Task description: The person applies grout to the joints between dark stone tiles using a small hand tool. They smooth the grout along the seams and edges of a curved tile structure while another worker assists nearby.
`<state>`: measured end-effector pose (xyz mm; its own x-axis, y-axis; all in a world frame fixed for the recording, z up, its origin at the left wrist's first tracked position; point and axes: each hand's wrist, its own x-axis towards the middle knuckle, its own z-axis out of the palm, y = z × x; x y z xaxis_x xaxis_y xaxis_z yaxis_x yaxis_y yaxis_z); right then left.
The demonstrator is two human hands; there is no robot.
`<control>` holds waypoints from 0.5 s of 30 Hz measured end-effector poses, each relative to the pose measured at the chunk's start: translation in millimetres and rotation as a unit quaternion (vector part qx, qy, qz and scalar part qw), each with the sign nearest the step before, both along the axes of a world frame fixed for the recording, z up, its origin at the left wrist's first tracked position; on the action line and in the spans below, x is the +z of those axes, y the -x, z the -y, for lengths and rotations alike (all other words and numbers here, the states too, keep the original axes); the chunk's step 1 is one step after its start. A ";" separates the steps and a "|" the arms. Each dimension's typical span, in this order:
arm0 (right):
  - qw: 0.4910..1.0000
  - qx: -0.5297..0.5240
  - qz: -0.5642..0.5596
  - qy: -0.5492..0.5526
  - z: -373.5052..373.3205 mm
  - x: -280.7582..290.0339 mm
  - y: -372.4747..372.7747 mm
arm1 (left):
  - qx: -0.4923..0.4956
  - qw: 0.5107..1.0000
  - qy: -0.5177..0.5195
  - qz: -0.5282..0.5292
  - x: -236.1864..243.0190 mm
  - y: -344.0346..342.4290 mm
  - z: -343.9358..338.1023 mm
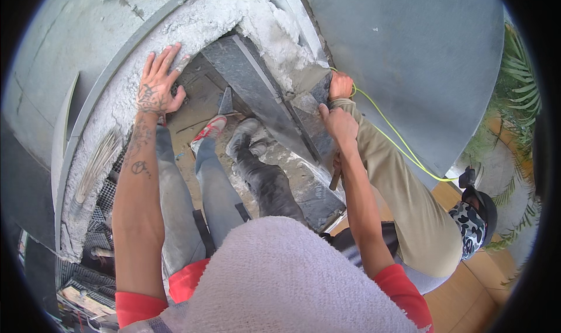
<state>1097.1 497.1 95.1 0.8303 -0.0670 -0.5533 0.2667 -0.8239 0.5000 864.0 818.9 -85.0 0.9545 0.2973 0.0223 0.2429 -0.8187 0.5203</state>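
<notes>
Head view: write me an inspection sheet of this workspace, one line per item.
Surface: rough, pale, curved ledge around a dusty pit.
Things: dark slab along the pit; short dark handle near the right wrist, its other end hidden.
Clutter: pale bristly bundle on the ledge.
Grip: left hand spread on the ledge; right hand has most fingers hidden, hold unclear.
Cables: yellow-green cord beside a co-worker's hand.
Surroundings: palm fronds at right.

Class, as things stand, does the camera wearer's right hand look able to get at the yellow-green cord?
Probably not directly: the right hand seems closed on a dark handle, and the other person's sleeve lies between it and the cord.
</notes>
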 end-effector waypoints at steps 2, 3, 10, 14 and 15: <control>0.997 0.062 0.039 0.003 3.3 13.7 4.8 | -0.003 1.000 0.001 -0.018 1.1 0.3 -0.2; 0.994 0.093 0.058 0.003 2.7 18.2 5.2 | -0.005 1.000 0.002 -0.027 1.5 0.9 -0.8; 0.971 0.202 0.023 -0.128 4.6 -6.3 -30.7 | 0.002 0.999 0.033 0.017 3.6 -0.5 -0.5; 0.970 0.219 -0.052 -0.091 3.5 -37.0 -65.3 | -0.001 0.999 0.043 0.030 1.8 0.9 -1.6; 0.970 0.223 -0.073 -0.058 2.3 -39.9 -69.5 | -0.001 0.998 0.046 0.041 0.9 0.4 -1.8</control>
